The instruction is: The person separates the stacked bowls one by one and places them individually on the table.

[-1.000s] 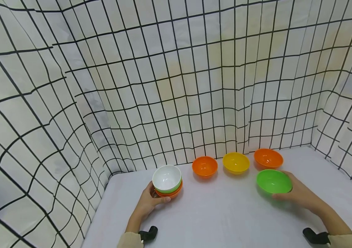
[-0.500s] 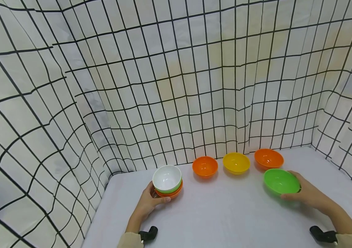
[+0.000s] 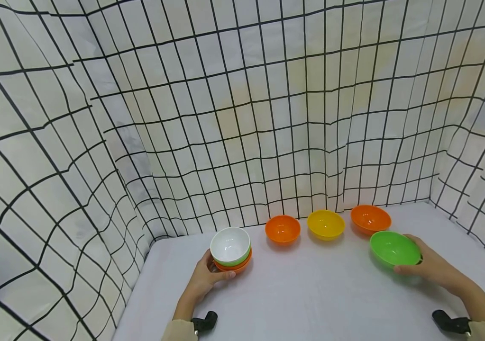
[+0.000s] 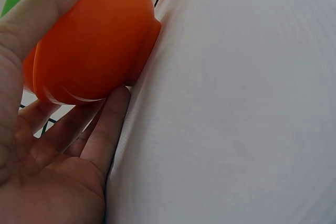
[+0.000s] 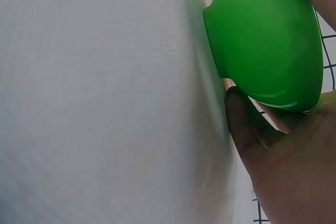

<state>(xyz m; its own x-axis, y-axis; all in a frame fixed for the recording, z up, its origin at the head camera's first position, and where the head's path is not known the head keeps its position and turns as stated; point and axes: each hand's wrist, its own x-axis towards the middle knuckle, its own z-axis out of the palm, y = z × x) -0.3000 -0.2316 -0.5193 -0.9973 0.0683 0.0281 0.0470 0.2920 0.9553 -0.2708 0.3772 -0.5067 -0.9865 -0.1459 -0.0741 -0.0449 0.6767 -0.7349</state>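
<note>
My left hand point(image 3: 203, 279) grips the side of a stack of nested bowls on the left of the table. A white bowl point(image 3: 230, 245) tops the stack, with a green rim beneath it and orange at the bottom. In the left wrist view the orange bowl point(image 4: 100, 40) sits between thumb and fingers, its foot at the tablecloth. To the right, my right hand point(image 3: 434, 267) holds a bright green bowl point(image 3: 395, 248) by its near right side, thumb in front. The right wrist view shows the green bowl point(image 5: 265, 40) with its foot close over the cloth and fingertips beneath its side.
Along the back of the white-covered table point(image 3: 302, 293) stand a smaller orange bowl point(image 3: 282, 229), a yellow bowl point(image 3: 325, 224) and a larger orange bowl point(image 3: 370, 219). The larger orange one is just behind the green bowl. White cloth walls with black grid lines point(image 3: 242, 118) enclose the back and sides.
My right hand has moved to the right with the green bowl in it. My left hand and the stack have stayed in place, as have the bowls at the back.
</note>
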